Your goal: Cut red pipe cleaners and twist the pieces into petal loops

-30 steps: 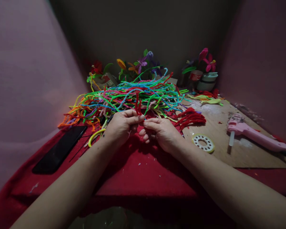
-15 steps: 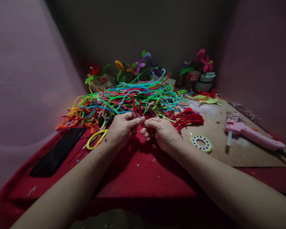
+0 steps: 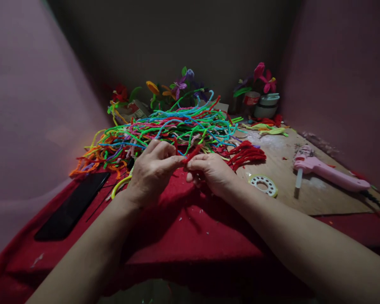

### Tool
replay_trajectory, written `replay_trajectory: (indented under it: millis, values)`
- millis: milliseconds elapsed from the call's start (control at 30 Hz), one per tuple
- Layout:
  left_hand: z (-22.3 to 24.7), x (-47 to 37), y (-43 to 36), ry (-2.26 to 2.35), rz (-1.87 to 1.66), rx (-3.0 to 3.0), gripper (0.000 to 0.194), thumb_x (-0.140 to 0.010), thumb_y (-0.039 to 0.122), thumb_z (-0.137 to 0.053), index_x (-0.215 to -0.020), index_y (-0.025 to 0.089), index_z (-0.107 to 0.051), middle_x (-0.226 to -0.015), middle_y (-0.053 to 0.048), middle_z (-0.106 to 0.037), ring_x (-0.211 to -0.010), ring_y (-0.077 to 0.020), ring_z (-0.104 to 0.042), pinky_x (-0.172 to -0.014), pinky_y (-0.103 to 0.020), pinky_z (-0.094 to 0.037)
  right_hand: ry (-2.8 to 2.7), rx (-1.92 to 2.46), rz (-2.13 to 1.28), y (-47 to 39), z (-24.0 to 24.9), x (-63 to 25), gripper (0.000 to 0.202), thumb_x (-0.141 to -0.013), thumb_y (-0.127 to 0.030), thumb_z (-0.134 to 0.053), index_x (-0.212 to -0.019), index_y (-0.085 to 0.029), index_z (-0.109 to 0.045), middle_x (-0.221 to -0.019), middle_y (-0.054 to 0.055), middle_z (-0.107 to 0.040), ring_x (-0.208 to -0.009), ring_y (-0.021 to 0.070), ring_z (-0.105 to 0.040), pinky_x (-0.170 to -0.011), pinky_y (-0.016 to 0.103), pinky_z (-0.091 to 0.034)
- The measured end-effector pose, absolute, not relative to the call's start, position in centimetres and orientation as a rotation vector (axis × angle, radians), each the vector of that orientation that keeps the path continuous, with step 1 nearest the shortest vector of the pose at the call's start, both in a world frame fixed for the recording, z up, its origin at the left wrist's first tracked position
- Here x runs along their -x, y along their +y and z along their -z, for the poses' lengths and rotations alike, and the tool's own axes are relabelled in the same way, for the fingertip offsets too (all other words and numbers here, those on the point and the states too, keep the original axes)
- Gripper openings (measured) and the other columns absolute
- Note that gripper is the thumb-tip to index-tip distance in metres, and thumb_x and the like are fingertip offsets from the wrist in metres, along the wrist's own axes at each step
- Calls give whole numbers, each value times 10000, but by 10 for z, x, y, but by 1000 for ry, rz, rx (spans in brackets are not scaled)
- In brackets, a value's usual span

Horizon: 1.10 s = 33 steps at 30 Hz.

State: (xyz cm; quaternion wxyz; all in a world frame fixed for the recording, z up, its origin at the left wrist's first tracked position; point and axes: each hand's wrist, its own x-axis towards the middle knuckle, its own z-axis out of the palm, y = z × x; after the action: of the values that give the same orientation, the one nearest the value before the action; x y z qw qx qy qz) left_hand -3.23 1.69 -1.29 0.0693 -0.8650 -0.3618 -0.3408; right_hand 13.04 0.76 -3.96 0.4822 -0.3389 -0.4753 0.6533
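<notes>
A red pipe cleaner [image 3: 194,153] is pinched between my two hands, its fuzzy ends sticking up above the fingers. My left hand [image 3: 155,166] is closed on it with thumb and forefinger, knuckles raised. Right beside it, my right hand [image 3: 205,169] grips the same piece near its lower part, other fingers curled below. Just behind the hands lies a large heap of coloured pipe cleaners [image 3: 177,122]. A bundle of red pipe cleaners [image 3: 247,153] rests to the right of my right hand.
On the brown board [image 3: 281,202] at right lie a pink glue gun [image 3: 332,171] and a tape roll [image 3: 263,185]. A black phone [image 3: 72,207] lies at left, near yellow scissor handles [image 3: 120,185]. Pipe-cleaner flowers [image 3: 180,86] and a lidded jar [image 3: 266,105] stand at the back.
My left hand has turned over so its knuckles are raised, and the red pipe cleaner now slants rightward between the fingers. The whole view has shifted slightly.
</notes>
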Motion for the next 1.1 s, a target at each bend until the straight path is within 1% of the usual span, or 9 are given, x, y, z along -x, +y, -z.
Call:
replay_trajectory:
  millis: [133,233,367,467,600,733,800,967,1100]
  values:
    - [5,28,7,-992,788,2533,146,-795,236,-511,-752,252,-650,-857,-56,-604,-833,-209,-460,-774,-350,-315,-1356,899,-1425,9,41,-129,100,-643,-169,-526,-545,-152,-538,-417,-21,-524,-350,67,-380,-373,205,-266]
    - [1,25,4,-1126,752,2656,151,-755,211,-521,-622,202,-594,-684,-47,-568,-710,-184,-466,-704,-325,-322,-1618,1037,-1052,5,40,-128,160,-680,-172,-508,-521,-160,-525,-451,-16,-502,-422,78,-404,-444,215,-297]
    - [1,33,11,-1857,994,3088,189,-656,259,-591,-501,170,-529,-494,5,-449,-491,-116,-396,-519,-260,-293,-1960,1058,-452,-7,38,-126,167,-744,-166,-459,-604,-165,-549,-553,10,-528,-523,104,-441,-549,242,-328]
    - [2,37,18,-2505,1371,3304,202,-557,238,-630,-439,156,-489,-419,21,-388,-396,-82,-334,-439,-242,-259,-2019,963,-240,-14,36,-126,181,-770,-181,-437,-625,-164,-543,-610,38,-541,-588,127,-466,-598,258,-345]
    - [2,35,21,-2644,1790,3356,219,-558,245,-640,-428,135,-502,-412,18,-381,-378,-64,-326,-404,-225,-263,-1784,950,-549,-14,32,-126,179,-767,-201,-475,-601,-173,-537,-579,15,-538,-559,113,-464,-588,249,-358]
    - [-3,36,16,-2062,2089,3088,105,-623,211,-684,-672,138,-628,-583,8,-533,-498,-62,-436,-486,-187,-342,-1384,809,-1220,-7,31,-125,168,-757,-248,-500,-617,-165,-541,-538,3,-563,-470,93,-451,-511,237,-373]
    - [-6,37,13,-1791,2084,3020,181,-620,216,-703,-786,170,-650,-709,-4,-589,-627,-97,-511,-604,-213,-408,-1270,735,-1349,-5,31,-124,151,-739,-265,-525,-630,-162,-542,-536,0,-578,-449,84,-444,-497,235,-374]
    - [-7,34,10,-1322,1612,2957,65,-661,252,-674,-694,197,-680,-837,-42,-590,-851,-176,-520,-806,-293,-400,-1304,752,-1390,-7,28,-125,135,-717,-244,-535,-610,-162,-528,-495,-16,-550,-430,76,-431,-481,226,-361]
    - [-4,30,9,-1425,1431,2941,103,-694,270,-634,-629,190,-640,-744,-23,-576,-786,-161,-491,-780,-282,-384,-1534,914,-1036,-10,26,-127,175,-741,-198,-496,-570,-168,-516,-518,-7,-525,-481,90,-441,-514,236,-350]
